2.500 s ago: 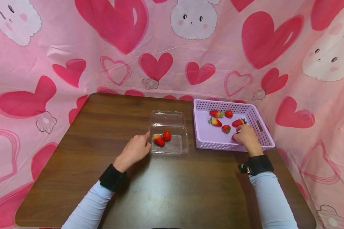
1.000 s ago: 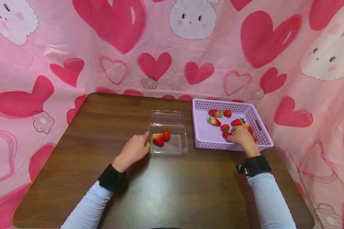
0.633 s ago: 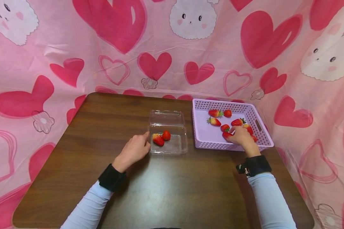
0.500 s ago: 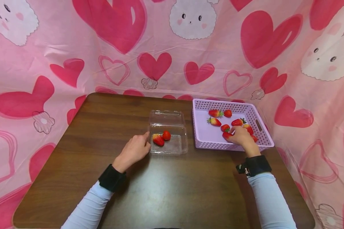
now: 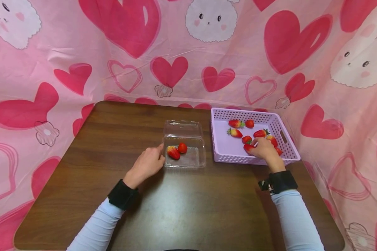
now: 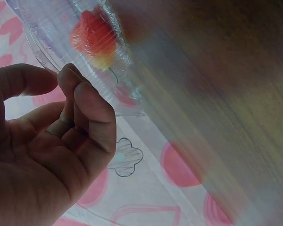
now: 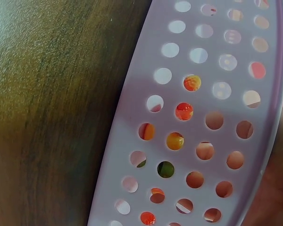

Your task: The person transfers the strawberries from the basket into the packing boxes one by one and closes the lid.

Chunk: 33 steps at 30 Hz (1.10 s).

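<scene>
In the head view a clear plastic clamshell box [image 5: 193, 158] stands with its lid raised at the middle of the table, two strawberries [image 5: 174, 152] in its left half. My left hand [image 5: 147, 166] is at its left side; the left wrist view has thumb and index finger pinching the box's rim. Inside the lilac basket [image 5: 223, 158], near its front wall, my right hand [image 5: 265, 150] holds a strawberry [image 5: 248, 148], whose red end sticks out left of the fingertips. From the right wrist, the basket's perforated wall hides most of that hand, with bits of fingers and fruit showing through the holes.
Several more strawberries [image 5: 235, 133] lie in the basket, behind and to the right of my right hand. The brown wooden table [image 5: 176, 209] has a pink heart-print cloth [image 5: 172, 35] hanging along its back and sides.
Since the oldest frame my right hand has shifted slightly left, and strawberries to its right have come into view. Over the last second both hands stay in place.
</scene>
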Tool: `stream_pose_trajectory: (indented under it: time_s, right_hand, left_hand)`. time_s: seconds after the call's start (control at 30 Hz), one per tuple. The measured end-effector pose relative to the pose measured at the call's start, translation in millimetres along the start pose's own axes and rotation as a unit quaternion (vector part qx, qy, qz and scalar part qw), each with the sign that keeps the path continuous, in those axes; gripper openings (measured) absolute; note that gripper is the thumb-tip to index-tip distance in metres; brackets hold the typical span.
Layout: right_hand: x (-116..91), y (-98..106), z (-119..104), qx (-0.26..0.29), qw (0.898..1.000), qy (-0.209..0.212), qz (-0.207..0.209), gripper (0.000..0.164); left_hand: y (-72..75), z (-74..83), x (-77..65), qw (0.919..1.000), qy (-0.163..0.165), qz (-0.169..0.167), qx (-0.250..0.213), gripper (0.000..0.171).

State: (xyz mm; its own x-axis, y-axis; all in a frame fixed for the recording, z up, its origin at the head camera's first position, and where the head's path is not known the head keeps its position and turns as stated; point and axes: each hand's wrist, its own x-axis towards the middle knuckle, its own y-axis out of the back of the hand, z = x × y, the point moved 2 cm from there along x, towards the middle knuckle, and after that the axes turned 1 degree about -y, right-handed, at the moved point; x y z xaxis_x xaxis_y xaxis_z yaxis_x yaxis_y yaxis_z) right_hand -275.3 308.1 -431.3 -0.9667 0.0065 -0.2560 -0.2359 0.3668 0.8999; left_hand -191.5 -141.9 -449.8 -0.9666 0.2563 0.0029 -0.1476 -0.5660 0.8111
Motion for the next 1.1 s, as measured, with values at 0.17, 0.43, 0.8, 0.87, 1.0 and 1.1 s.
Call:
stream_pose_trajectory:
  time_s: [0.17,0.43,0.8,0.87,1.0,1.1]
  right_hand:
    - [0.9,-1.0,-0.7,0.001,1.0,-0.002,0.004,0.045]
    - [-0.7,-0.6,-1.9,0.0,1.0,0.002,0.009,0.044]
    - [-3.6,-2.8,-2.7,0.012,0.999,0.014,0.03,0.046]
    - [-3.6,-3.0,-3.6,0.016,0.999,0.021,0.036,0.046]
    - [-3.6,-3.5,-4.9,0.028,0.998,0.037,0.045,0.046]
    - [-3.6,-3.5,-6.9,0.035,0.997,0.045,0.052,0.045]
  left_hand:
    - [-0.5,-0.3,-0.2,0.9999,0.003,-0.004,-0.009,0.055]
    - [-0.5,0.7,-0.3,0.9999,0.007,-0.004,-0.011,0.055]
    - [-0.1,1.2,-0.2,0.9999,0.008,-0.005,-0.005,0.055]
    - [-0.1,1.3,-0.1,0.9999,0.008,-0.004,-0.005,0.055]
    - [-0.3,1.1,0.1,0.9999,0.008,-0.004,-0.005,0.055]
    - [-0.2,1.0,0.1,0.9999,0.009,-0.004,-0.007,0.055]
